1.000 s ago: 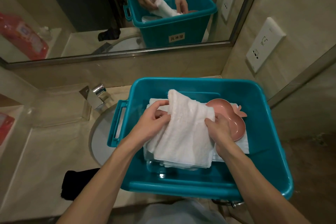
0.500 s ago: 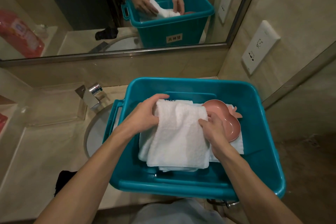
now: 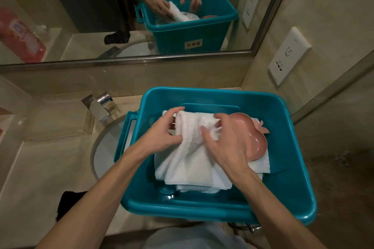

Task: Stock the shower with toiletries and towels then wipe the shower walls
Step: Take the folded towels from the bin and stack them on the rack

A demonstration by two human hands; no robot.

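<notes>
Nearest me, both forearms reach out over the counter (image 3: 40,168), with a black cloth (image 3: 69,203) lying at its near left edge. The teal bin (image 3: 299,168) sits on the counter straight ahead, its left side overhanging the sink (image 3: 101,153). Inside it, the towels (image 3: 261,167) are stacked flat and white, and the top towel (image 3: 188,155) is rumpled and lifted at its far end.

Left hand (image 3: 159,133) has it: fingers curled over the far fold, thumb tucked underneath, a firm grip on the bunched left edge. Right hand (image 3: 224,143) is just beside it, laid on the same towel with fingers spread and only lightly bent. That grip is loose, more a rest than a hold, and I can't see anything pinched in it. A pink dish (image 3: 258,143) lies on the stack at the right, its left part hidden under that hand.

Further out on the left, the faucet (image 3: 99,107) stands at the far rim of the sink, and a clear tray (image 3: 60,119) sits beside it. On the right wall there's a white socket (image 3: 288,56). Farthest off, the mirror (image 3: 81,16) shows the bin from its other side, with a label on it, and both hands over the towel.
</notes>
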